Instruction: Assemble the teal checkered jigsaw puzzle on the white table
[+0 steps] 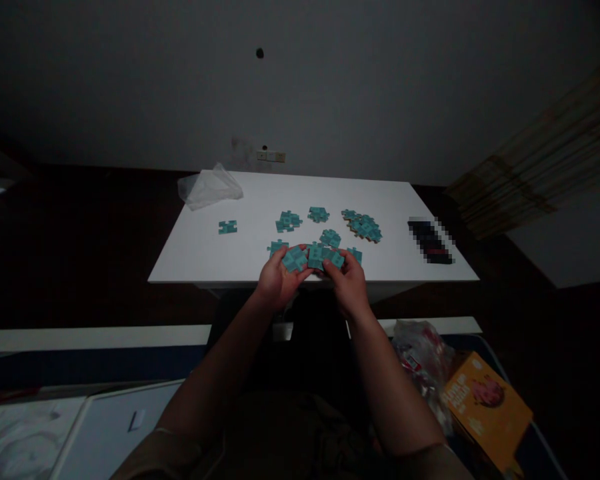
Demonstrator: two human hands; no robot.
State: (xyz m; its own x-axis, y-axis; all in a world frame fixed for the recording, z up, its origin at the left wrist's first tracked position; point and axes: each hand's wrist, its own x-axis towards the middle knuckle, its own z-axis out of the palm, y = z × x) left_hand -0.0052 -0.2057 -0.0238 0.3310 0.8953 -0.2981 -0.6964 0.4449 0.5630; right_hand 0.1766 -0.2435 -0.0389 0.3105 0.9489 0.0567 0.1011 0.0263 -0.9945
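Teal jigsaw puzzle pieces [295, 259] rest in my left hand [276, 279], its thumb and fingers closed around them. My right hand [349, 283] grips more puzzle pieces [325, 255], thumb on top, beside those in the left. Both hands are close together just above the table's near edge. Around them on the white table [250, 260] lie a puzzle piece [279, 247] by my left fingers and another piece [355, 255] behind my right hand. Small clusters [289, 221] lie farther back, with a larger pile [363, 225] to the right and a lone piece [227, 227] at left.
A clear plastic bag [211, 187] lies at the table's back left corner. A dark blurred object [431, 241] is at the right edge. On the seat to my right are an orange box [489, 408] and a crumpled plastic bag [423, 360]; a white-framed panel [123, 420] lies left.
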